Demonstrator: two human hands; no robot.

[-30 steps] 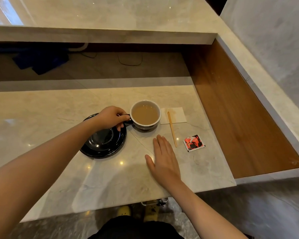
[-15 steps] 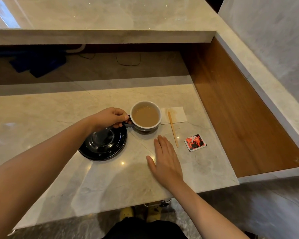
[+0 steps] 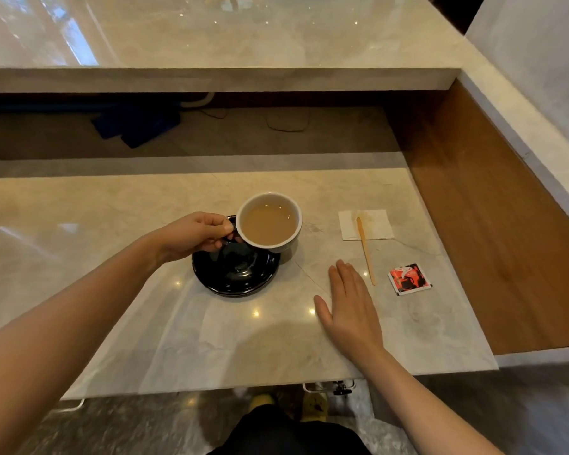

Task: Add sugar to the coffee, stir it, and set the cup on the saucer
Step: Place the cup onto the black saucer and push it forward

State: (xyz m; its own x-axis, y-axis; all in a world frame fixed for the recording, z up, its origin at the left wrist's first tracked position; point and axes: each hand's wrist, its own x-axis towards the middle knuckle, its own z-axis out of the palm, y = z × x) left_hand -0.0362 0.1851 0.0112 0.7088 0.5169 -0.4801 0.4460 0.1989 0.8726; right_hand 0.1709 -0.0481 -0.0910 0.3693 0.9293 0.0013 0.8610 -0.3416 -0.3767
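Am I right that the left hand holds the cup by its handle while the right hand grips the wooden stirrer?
Not quite. In the head view the right hand lies flat on the counter, beside the wooden stirrer and not touching it. The left hand does hold the cup by its handle.

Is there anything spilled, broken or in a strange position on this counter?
Nothing looks spilled or broken. The one oddity is a brownish stain on the napkin, where the wooden stirrer tip rests. The cup, held by the left hand, sits off-centre over the saucer edge, not yet seated.
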